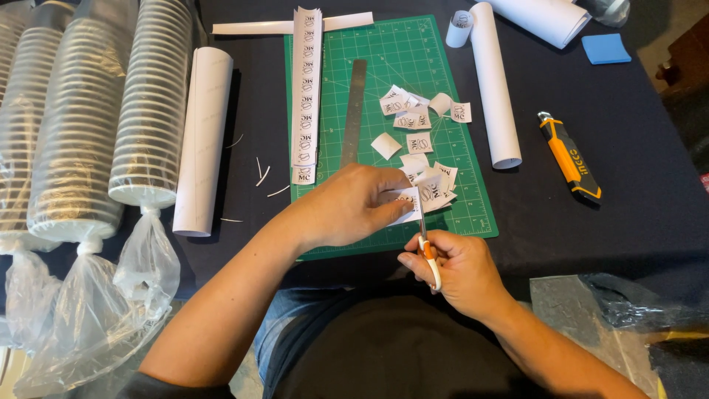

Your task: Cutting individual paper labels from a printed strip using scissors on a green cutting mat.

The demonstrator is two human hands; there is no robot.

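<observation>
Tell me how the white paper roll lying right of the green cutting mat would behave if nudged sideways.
The white paper roll is a round tube on flat cloth, so it would probably roll. It looks like thin rolled sheet, likely light and easily crushed. Its loose outer edge may start to uncurl.

1. Left forearm reaches in from the lower left, angled up and to the right, bare to the elbow.
2. Left hand [354, 207] lies palm down, knuckles up, fingers curled and pinched together at the tips, thumb tucked under.
3. Right forearm comes in from the lower right, angled up and to the left.
4. Right hand [458, 270] sits just below and right of the left hand, close to the body, fingers curled in a closed grip, thumb on top, back of hand facing up.
</observation>
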